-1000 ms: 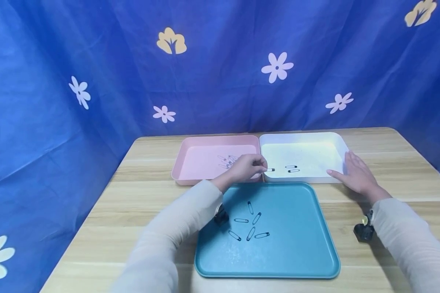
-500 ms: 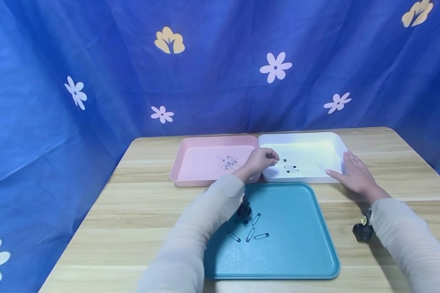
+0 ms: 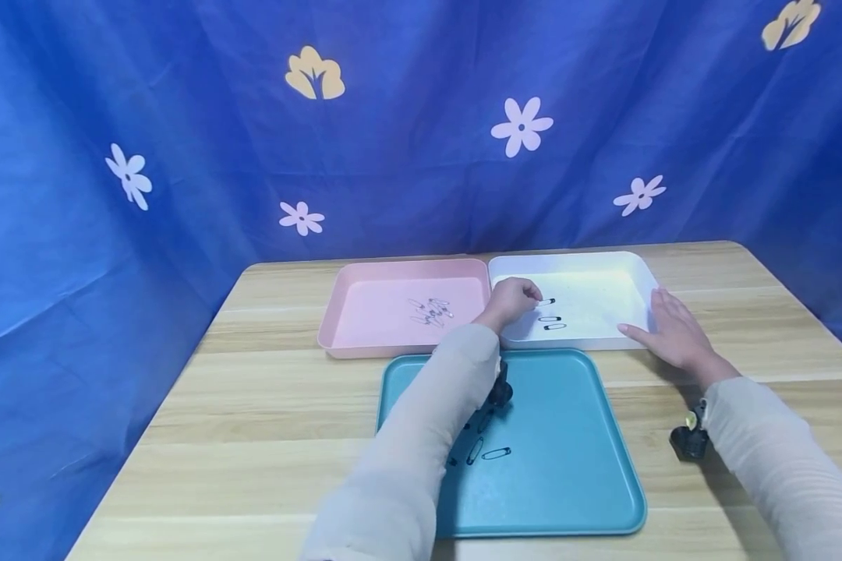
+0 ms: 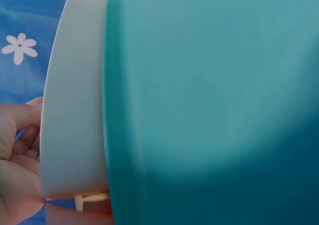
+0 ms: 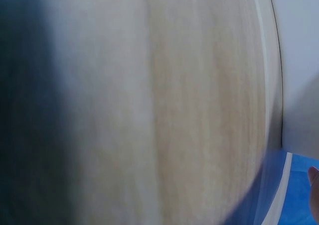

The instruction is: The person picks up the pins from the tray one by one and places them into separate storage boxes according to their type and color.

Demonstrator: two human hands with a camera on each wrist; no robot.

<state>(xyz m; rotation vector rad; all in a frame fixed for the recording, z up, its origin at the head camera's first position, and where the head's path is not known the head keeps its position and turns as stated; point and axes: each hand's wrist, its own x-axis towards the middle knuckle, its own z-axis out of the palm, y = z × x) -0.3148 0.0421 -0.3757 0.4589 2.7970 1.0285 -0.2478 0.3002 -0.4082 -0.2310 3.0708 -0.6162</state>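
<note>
A person's left hand point(image 3: 514, 297) reaches over the white tray point(image 3: 638, 269) at the table's twelve o'clock side, fingers curled and pinching a black safety pin point(image 3: 546, 301) by its near end just above the tray floor. Two more black pins point(image 3: 550, 322) lie inside the white tray, at about five o'clock from the pinched one. The right hand point(image 3: 668, 335) rests with relaxed, straight fingers against the white tray's right wall, at three o'clock from the left hand, holding nothing. A pink tray point(image 3: 344, 300) sits touching the white tray's left side and holds a small heap of silver pins point(image 3: 431, 310). At six o'clock from both, a teal tray point(image 3: 568, 467) carries a few remaining black pins point(image 3: 496, 453), partly hidden beneath the left sleeve point(image 3: 421, 436). All three trays stand on a wooden table point(image 3: 252, 405) before a blue flowered backdrop point(image 3: 182, 140).
</note>
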